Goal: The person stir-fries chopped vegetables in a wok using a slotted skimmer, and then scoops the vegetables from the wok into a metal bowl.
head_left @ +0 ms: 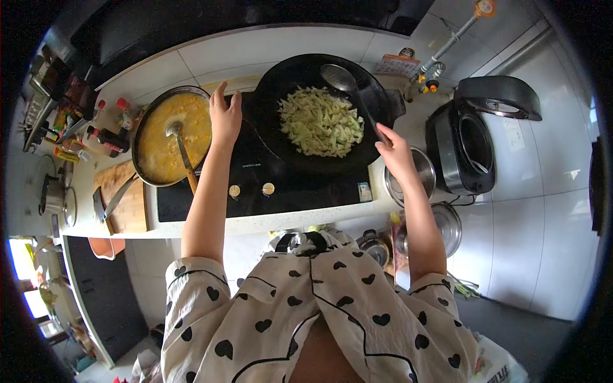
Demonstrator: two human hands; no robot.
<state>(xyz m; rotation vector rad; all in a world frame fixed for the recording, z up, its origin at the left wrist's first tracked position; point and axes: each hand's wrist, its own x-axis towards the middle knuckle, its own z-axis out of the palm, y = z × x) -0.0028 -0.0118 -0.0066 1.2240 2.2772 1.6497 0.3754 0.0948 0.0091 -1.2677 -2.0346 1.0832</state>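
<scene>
My right hand [396, 153] grips the handle of a dark slotted ladle [338, 78]. The ladle's bowl rests against the far inner side of a black wok [300, 71], above a heap of chopped pale green cabbage-like vegetable [319, 121]. My left hand [225, 118] is held up with nothing in it, thumb and fingers apart. It hovers between the wok and a round pan of yellow soup [163, 143], by that pan's right rim. A metal spoon with a wooden handle [181, 143] leans in the soup.
A black rice cooker [463, 150] stands with its lid up at the right, near a steel bowl [424, 169]. Left of the soup are sauce bottles [110, 139] and a cutting board [131, 207] with a knife [120, 199]. The stove knobs [268, 189] face me.
</scene>
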